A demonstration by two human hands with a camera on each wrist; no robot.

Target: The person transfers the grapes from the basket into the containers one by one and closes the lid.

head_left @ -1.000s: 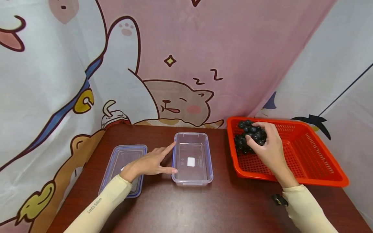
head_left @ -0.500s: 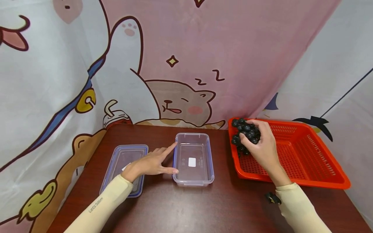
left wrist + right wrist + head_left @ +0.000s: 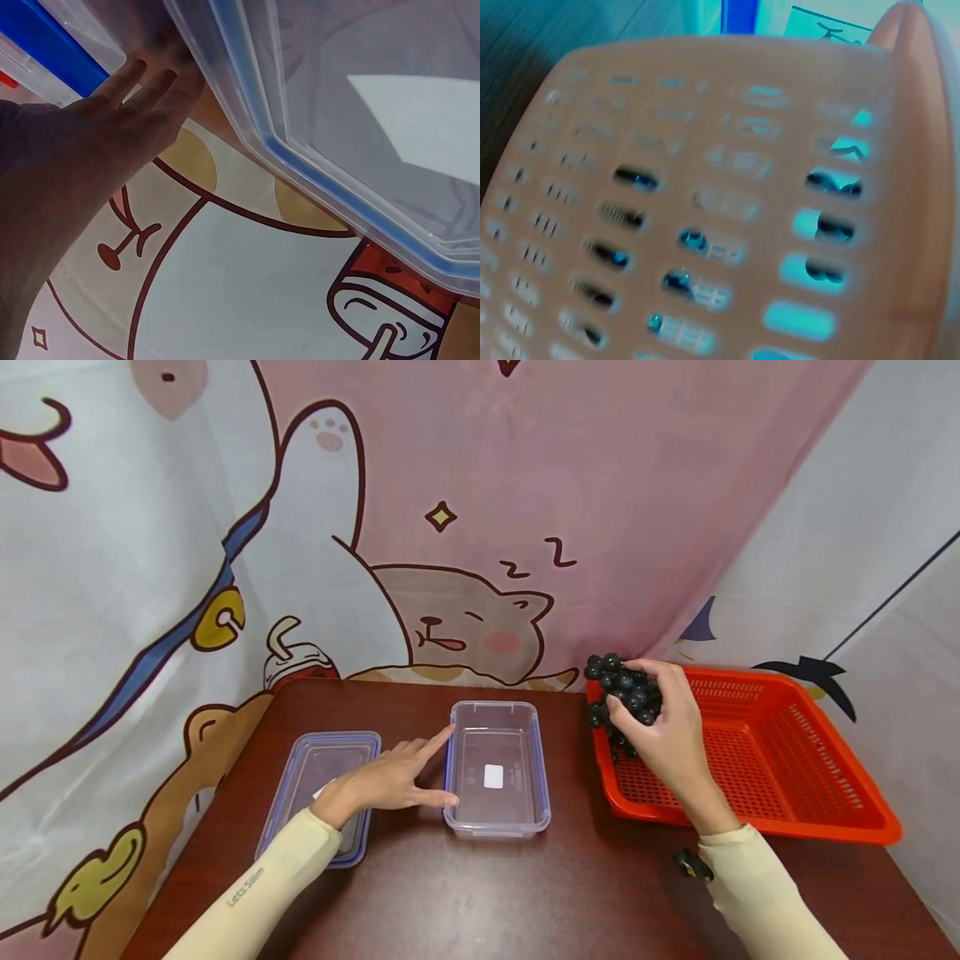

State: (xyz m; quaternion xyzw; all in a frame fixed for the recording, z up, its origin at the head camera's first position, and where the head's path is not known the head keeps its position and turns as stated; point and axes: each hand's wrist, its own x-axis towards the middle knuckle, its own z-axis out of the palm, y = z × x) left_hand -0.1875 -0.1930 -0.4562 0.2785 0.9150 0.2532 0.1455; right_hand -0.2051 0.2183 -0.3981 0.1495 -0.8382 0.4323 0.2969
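A bunch of dark grapes (image 3: 627,683) is gripped between the thumb and fingers of my right hand (image 3: 672,727), at the left end of the red basket (image 3: 840,835). Some grapes overlap the basket's left rim in the head view. My left hand (image 3: 382,778) lies at the left side of a clear plastic container (image 3: 544,785), thumb and index finger extended to its rim. That container has no lid on and shows a white label on its floor. In the right wrist view, the slotted basket wall (image 3: 727,64) hides the right hand; dark grapes (image 3: 832,229) show through its slots.
A second clear container (image 3: 318,752), its lid edged in blue, lies under and beside my left wrist. Everything stands on a dark red-brown table (image 3: 480,893). A cartoon-printed cloth (image 3: 637,485) hangs directly behind it. A small black item (image 3: 692,865) sits at the right sleeve's cuff.
My right hand has moved left and slightly up with the grapes, from inside the basket toward its left rim. The left hand and both containers stay in place.
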